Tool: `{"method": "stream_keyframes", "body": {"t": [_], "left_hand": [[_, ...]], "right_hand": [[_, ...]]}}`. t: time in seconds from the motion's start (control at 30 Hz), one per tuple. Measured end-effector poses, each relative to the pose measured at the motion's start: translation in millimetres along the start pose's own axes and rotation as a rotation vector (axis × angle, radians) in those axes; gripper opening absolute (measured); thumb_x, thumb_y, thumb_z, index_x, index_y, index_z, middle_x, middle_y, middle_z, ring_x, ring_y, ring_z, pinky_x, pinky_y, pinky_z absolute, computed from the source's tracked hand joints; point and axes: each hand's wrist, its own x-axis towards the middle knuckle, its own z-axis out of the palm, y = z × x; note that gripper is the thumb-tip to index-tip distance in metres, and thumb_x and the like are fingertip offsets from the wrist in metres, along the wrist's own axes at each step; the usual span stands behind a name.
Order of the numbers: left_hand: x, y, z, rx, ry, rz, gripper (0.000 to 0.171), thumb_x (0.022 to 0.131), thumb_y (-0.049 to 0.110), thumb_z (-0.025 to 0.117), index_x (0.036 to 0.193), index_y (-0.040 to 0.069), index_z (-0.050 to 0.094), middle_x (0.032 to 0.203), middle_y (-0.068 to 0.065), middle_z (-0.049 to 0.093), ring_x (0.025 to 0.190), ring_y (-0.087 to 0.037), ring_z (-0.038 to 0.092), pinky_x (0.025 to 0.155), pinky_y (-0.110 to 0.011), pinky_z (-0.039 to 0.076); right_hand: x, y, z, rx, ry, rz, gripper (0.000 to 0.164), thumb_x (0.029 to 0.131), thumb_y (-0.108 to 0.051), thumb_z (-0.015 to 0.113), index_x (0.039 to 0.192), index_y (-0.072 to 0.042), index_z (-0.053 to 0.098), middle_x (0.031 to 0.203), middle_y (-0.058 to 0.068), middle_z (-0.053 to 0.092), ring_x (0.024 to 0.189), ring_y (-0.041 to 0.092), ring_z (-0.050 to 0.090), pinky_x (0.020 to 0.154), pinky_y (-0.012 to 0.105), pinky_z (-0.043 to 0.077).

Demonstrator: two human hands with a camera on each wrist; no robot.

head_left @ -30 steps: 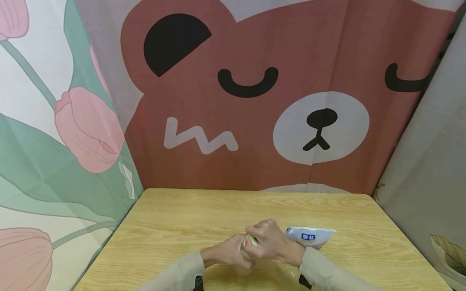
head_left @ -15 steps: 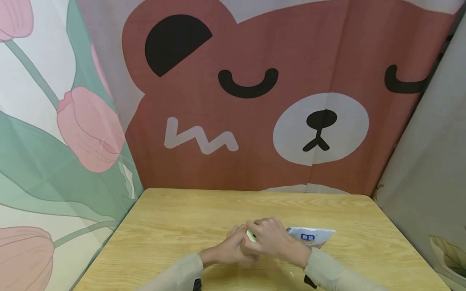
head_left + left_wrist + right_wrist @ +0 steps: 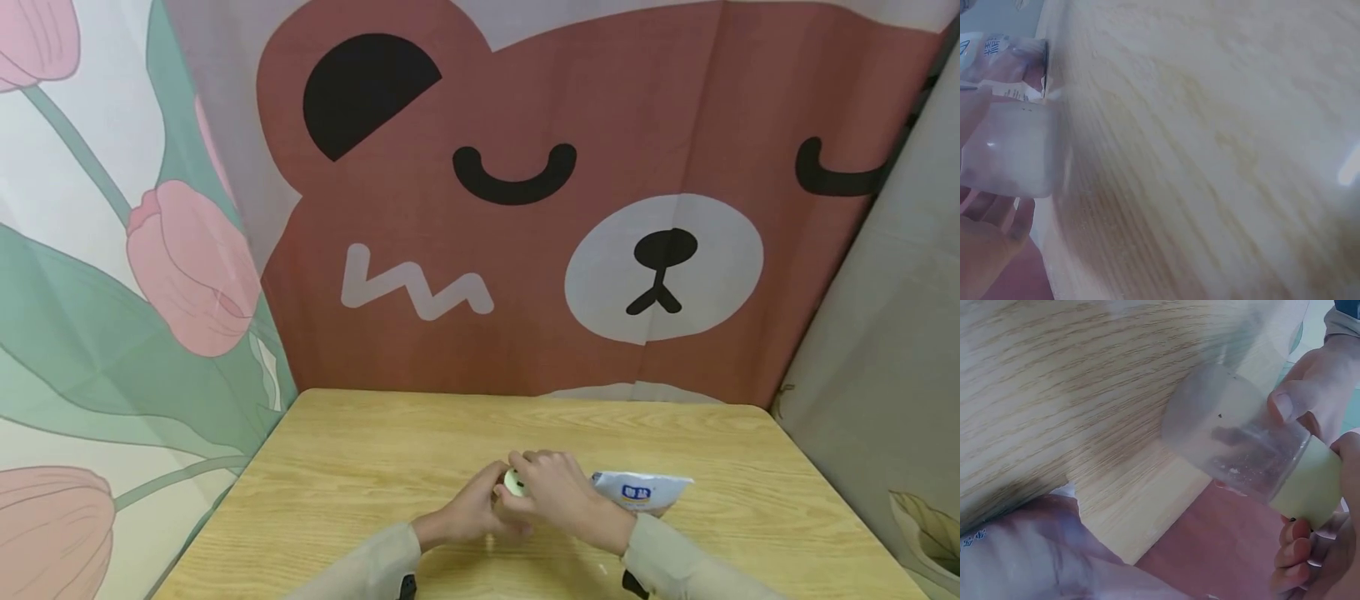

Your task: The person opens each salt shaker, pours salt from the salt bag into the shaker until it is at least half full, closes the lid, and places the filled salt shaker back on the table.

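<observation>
A translucent jar [image 3: 1210, 428] with a pale green lid [image 3: 1311, 481] is held between both hands over the table. White contents show through its wall in the left wrist view, where my left hand [image 3: 990, 247] grips the jar body from below. My right hand [image 3: 561, 493] curls its fingers and thumb round the lid. In the head view the lid's pale top, with small dark marks, peeks out between the hands, while the jar body is largely hidden behind the fingers.
A white and pinkish plastic bag with blue lettering [image 3: 647, 490] lies on the wood-grain table [image 3: 390, 442], just right of my right hand. Behind the table hangs a bear-print curtain [image 3: 420, 358], with a tulip-print curtain [image 3: 195, 267] at the left.
My right hand has turned on the lid and its fingers have shifted, so more of the lid's top shows. My left hand keeps hold of the jar; the bag stays where it was.
</observation>
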Motion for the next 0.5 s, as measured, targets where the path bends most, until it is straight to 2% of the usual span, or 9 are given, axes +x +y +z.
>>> {"method": "stream_keyframes", "body": {"t": [0.13,0.33,0.5], "left_hand": [[-0.4,-1.6,0.4,0.065,0.023,-0.010,0.062,0.085,0.021,0.081,0.135,0.013,0.045,0.124,0.003,0.056,0.108,-0.009,0.058,0.092,-0.026,0.051],[-1.5,-1.9,-2.3,0.226,0.035,0.014,0.067,0.085,0.031,0.081,0.140,0.015,0.046,0.128,0.004,0.058,0.107,-0.005,0.057,0.084,-0.023,0.052],[-2.9,-5.2,-3.9,0.272,0.041,0.022,0.058,0.084,0.029,0.081,0.131,0.012,0.052,0.118,0.006,0.061,0.099,-0.003,0.057,0.079,-0.021,0.053]], "right_hand": [[0.0,-0.7,0.2,0.046,-0.038,0.032,0.027,0.091,-0.042,0.066,0.085,-0.016,0.060,0.064,-0.010,0.048,0.050,0.000,0.036,0.040,0.015,0.030],[0.6,0.0,-4.6,0.119,-0.098,0.071,0.029,0.093,-0.042,0.064,0.092,-0.013,0.064,0.074,-0.008,0.054,0.057,0.001,0.042,0.044,0.015,0.036],[-0.5,0.3,-9.2,0.188,-0.147,0.092,0.030,0.092,-0.039,0.068,0.100,-0.011,0.063,0.085,-0.004,0.059,0.067,0.005,0.049,0.051,0.016,0.041]]}}
